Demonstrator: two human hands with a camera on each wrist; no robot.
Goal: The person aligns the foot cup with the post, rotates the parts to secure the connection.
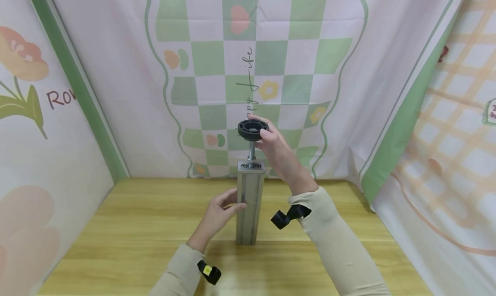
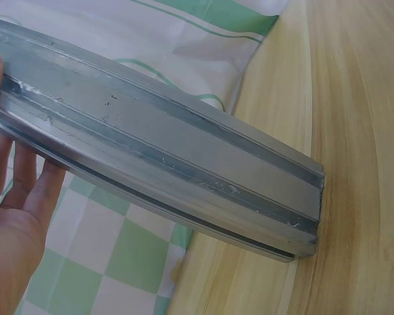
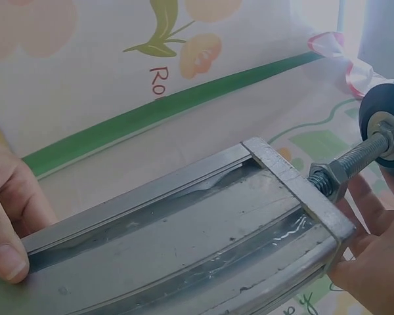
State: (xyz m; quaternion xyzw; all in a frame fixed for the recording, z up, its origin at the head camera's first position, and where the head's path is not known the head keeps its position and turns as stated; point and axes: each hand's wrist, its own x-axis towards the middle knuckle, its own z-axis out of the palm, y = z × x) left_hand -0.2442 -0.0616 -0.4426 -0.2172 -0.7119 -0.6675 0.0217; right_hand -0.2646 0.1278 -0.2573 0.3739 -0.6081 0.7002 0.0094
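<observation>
A silver aluminium profile (image 1: 249, 210) stands upright on the table, slotted along its sides. On its top end sits a plate (image 1: 251, 168), from which a levelling foot (image 1: 248, 135) with a black round base and threaded stud (image 3: 360, 159) rises. A hex nut (image 3: 333, 178) is on the stud close to the plate. My left hand (image 1: 217, 214) grips the profile about halfway up, thumb in front and fingers behind. With thumb and fingers at its rim, my right hand (image 1: 280, 160) holds the black base. The lower end of the profile (image 2: 164, 151) meets the wood in the left wrist view.
The wooden table (image 1: 147, 227) ends at a printed cloth (image 1: 306, 59) hanging behind the profile. More cloth hangs at the left (image 1: 42, 166) and right (image 1: 445, 158). Each sleeve carries a black wrist mount, one on the right sleeve (image 1: 329, 231).
</observation>
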